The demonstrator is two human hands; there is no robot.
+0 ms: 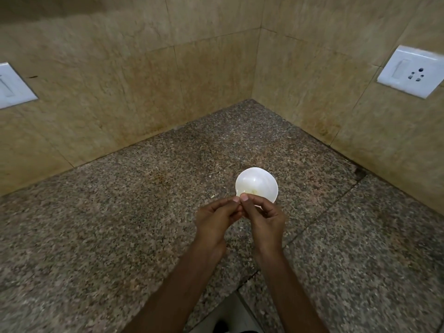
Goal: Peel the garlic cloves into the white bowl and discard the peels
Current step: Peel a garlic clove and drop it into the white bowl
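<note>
Left hand (215, 218) and right hand (267, 218) meet above a granite counter (115, 212), both pinching a garlic clove their fingertips hide; likely small, light, slippery once bared, best held by its ends. Just beyond sits the white bowl (255, 175), pale contents indistinct

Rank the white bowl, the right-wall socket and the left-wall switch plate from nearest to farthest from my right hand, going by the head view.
1. White bowl, on the counter just beyond the right hand.
2. Socket, up on the right wall.
3. Switch plate, on the far left wall.
</note>
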